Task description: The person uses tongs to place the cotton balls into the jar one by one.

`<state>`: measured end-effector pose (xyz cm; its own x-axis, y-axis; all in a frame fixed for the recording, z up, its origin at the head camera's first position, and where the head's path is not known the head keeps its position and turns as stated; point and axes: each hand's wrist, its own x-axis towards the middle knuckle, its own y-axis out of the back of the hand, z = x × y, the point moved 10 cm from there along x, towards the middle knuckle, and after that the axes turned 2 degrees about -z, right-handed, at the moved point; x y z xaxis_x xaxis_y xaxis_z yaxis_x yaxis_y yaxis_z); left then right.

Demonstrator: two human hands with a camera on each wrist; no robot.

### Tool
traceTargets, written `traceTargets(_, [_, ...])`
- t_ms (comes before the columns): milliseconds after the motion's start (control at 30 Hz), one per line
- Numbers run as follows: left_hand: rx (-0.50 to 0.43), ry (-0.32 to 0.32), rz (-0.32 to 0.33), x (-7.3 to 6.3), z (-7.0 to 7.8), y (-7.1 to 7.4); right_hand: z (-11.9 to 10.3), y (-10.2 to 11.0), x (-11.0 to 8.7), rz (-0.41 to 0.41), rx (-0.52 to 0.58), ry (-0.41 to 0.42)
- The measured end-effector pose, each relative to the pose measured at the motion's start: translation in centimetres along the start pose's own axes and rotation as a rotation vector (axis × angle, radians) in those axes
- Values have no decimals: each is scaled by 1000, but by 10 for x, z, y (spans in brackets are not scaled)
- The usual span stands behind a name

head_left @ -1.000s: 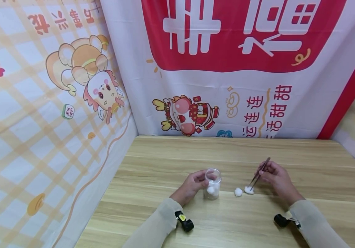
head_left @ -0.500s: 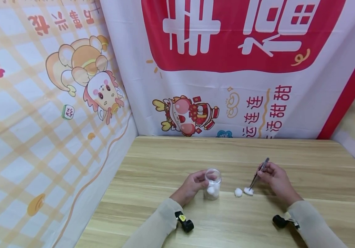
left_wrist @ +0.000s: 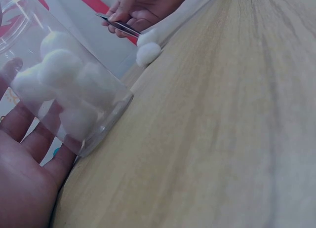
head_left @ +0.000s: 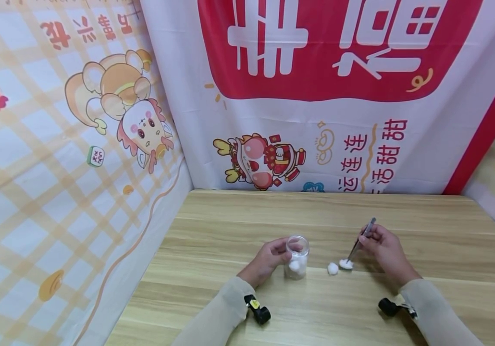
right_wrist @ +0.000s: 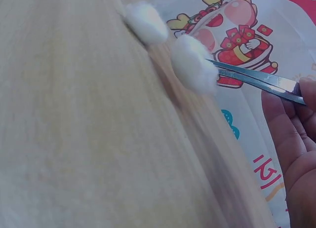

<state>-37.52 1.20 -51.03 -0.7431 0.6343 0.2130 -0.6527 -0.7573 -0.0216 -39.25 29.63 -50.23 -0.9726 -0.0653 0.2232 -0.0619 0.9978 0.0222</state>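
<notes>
My left hand [head_left: 268, 259] grips a clear plastic jar [head_left: 298, 246] from its left side. The jar has no lid on and stands upright on the table, with several white cotton balls [left_wrist: 61, 67] inside. Metal tweezers [right_wrist: 256, 80] are held between the thumb and fingers of my right hand [head_left: 387, 251], slanting down to the left. Their closed tips pinch the edge of one cotton ball [right_wrist: 191, 65], close over the tabletop. Between that one and the jar lies a second loose cotton ball [head_left: 332, 268].
The wood-grain table [head_left: 230, 211] runs back to a printed cloth [head_left: 195, 120] with red and white lettering. Another patterned cloth [head_left: 27, 192] borders the left side. A small black camera [head_left: 258, 311] is strapped on each sleeve.
The tweezers' tips, spread around the cotton ball a second ago, have come together on it. That ball has shifted slightly left and tilted. My left hand and the jar stay put.
</notes>
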Motion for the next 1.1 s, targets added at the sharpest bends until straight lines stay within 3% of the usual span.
traceTargets(433, [6,6,-7,0,-3,0,-16,1,7,-18,-46,-21])
traceTargets(633, [3,7,-3,0,-3,1,-33,-1,12,-28,42,20])
traceTargets(1100, [-2,-6,-2,1,-1,0,-60,-2,20,7,135,108])
